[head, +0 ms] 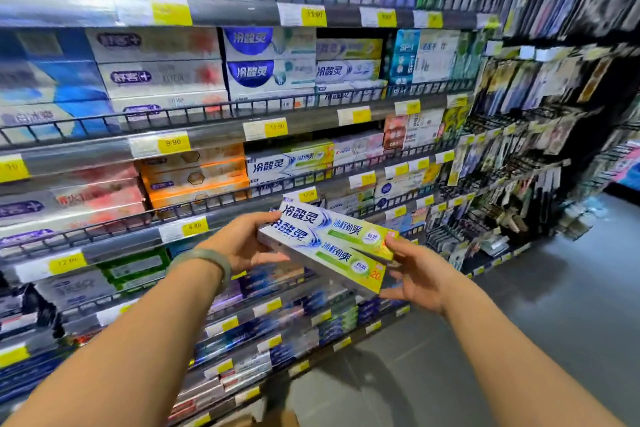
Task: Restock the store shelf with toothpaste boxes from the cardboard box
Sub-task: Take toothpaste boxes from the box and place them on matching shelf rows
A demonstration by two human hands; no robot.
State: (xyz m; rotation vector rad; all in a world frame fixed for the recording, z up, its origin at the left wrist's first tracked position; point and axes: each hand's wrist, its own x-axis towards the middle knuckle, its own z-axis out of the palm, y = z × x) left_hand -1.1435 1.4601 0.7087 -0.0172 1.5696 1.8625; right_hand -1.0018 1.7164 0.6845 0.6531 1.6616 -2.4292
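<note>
Two long white, blue and lime-green cardboard toothpaste boxes are held as a pair, one stacked against the other, printed faces showing. They are in the air in front of the store shelf and not touching it, sloping down to the right before its middle tiers.

Left hand: grasps the left end of the pair, thumb over the upper edge, fingers curled underneath. A pale green, stone-like bangle sits on that wrist.

Right hand: grasps the right end, thumb against the end of the boxes, fingers curled round the lower right corner.

Shelf: grey metal, many tiers, each with a black wire rail along its front edge and yellow-and-white price tags on the strip below. All tiers in view carry toothpaste cartons. Matching white and lime-green cartons lie behind the rail of the tier just above the held pair.

Right of the shelf stands a dark rack of hanging packets, too blurred to identify. Grey floor lies below it.
</note>
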